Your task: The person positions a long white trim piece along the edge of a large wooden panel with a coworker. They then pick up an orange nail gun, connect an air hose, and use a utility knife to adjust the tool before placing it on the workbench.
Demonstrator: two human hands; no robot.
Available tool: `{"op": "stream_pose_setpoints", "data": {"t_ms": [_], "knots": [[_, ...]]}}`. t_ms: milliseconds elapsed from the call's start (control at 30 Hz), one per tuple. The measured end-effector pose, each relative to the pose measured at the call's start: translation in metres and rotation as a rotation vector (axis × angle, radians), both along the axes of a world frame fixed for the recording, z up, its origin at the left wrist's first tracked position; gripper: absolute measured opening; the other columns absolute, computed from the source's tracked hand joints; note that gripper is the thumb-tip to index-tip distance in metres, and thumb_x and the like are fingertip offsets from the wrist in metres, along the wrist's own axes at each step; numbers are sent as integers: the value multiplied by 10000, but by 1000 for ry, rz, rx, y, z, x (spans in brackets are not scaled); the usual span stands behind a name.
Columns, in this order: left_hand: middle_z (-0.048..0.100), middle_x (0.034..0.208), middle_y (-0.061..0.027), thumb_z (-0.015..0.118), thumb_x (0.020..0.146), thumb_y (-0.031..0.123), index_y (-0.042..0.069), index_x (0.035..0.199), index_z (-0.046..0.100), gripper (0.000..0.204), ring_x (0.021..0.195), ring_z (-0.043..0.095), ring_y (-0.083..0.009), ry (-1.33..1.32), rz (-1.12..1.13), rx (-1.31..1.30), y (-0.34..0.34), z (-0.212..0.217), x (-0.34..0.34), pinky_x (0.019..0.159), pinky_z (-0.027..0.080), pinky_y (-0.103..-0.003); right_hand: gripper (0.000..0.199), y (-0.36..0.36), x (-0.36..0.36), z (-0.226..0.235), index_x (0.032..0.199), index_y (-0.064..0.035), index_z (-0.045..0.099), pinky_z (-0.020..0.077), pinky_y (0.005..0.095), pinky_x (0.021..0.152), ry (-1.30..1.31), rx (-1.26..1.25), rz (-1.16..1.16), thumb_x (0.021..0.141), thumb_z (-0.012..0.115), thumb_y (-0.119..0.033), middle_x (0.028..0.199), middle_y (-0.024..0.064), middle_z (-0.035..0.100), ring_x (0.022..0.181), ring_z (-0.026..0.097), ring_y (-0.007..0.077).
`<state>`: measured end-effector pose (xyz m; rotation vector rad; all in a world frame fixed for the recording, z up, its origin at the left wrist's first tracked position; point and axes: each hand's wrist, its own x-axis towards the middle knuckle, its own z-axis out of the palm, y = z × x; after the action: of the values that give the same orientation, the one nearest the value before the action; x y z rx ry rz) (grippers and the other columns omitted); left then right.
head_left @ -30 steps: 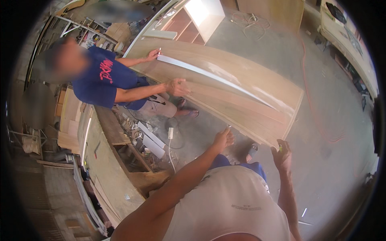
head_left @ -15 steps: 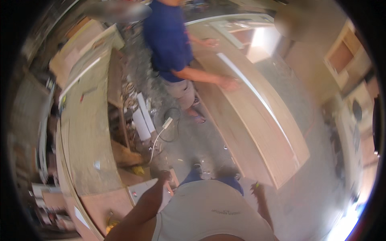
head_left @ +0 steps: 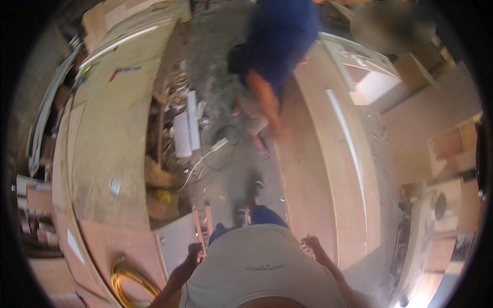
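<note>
The left hand sits at the lower centre of the frame, just left of the person's pale shirt. It is curled into a fist right beside the edge of a small grey board; whether it actually grips that edge cannot be told.

The right hand is at the lower centre-right, fingers loosely bent and apart. It lies at the near end of the long panel, touching or just over its edge; the blur hides which. It does not clasp anything that can be seen.

The panel is a long pale wooden sheet running from the lower right of centre up toward the top right, with a bright strip of glare along its length.

A co-worker in a blue shirt stands at the top centre, bent over, one hand pressed on the panel's left edge about midway along it.

On the left a wide workbench curves from the top left down to the lower left, with small tools near its far end. A coiled yellow hose lies at the lower left. White rolls and a cable lie on the dusty floor between bench and panel. A shoe shows just above the shirt.
</note>
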<state>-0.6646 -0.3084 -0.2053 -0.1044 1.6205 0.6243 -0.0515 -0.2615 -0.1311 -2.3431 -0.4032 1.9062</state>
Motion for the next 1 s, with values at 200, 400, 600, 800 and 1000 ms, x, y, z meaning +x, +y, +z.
{"op": "stream_pose_setpoints", "data": {"t_ms": [200, 400, 600, 800, 1000], "knots": [[553, 766, 1, 566, 904, 300, 166, 879, 546, 138, 663, 547, -163, -48, -148, 120, 117, 1, 37, 568, 439, -334, 256, 216, -30, 41, 933, -43, 681, 395, 322, 392, -139, 194, 124, 883, 667, -294, 780, 85, 698, 567, 648, 201], [570, 851, -28, 514, 943, 329, 146, 965, 547, 187, 714, 561, -172, 27, -144, 246, 295, 32, -7, 553, 440, -323, 302, 379, -81, 7, 956, -15, 672, 462, 312, 451, -7, 281, 294, 839, 708, -291, 813, 100, 686, 622, 655, 199], [587, 935, -57, 462, 982, 358, 126, 1050, 547, 257, 765, 574, -182, 39, 108, 337, 406, 56, -62, 538, 440, -311, 307, 462, -121, 11, 945, -28, 675, 485, 322, 472, -57, 336, 429, 851, 694, -319, 808, 91, 693, 582, 644, 196], [573, 891, -31, 529, 959, 311, 152, 1011, 556, 170, 702, 560, -151, 10, -246, 282, 461, 8, -70, 525, 423, -270, 263, 489, -135, 45, 743, -71, 622, 353, 306, 359, -82, 208, 170, 851, 708, -296, 578, 50, 589, 423, 527, 156], [587, 885, -24, 537, 936, 287, 159, 994, 576, 146, 703, 573, -161, -16, -342, 256, 557, 15, -65, 542, 437, -281, 353, 454, -90, -57, 1213, -221, 506, 426, 449, 610, 212, -160, 270, 969, 393, -450, 1047, 11, 537, 885, 506, 185]]}}
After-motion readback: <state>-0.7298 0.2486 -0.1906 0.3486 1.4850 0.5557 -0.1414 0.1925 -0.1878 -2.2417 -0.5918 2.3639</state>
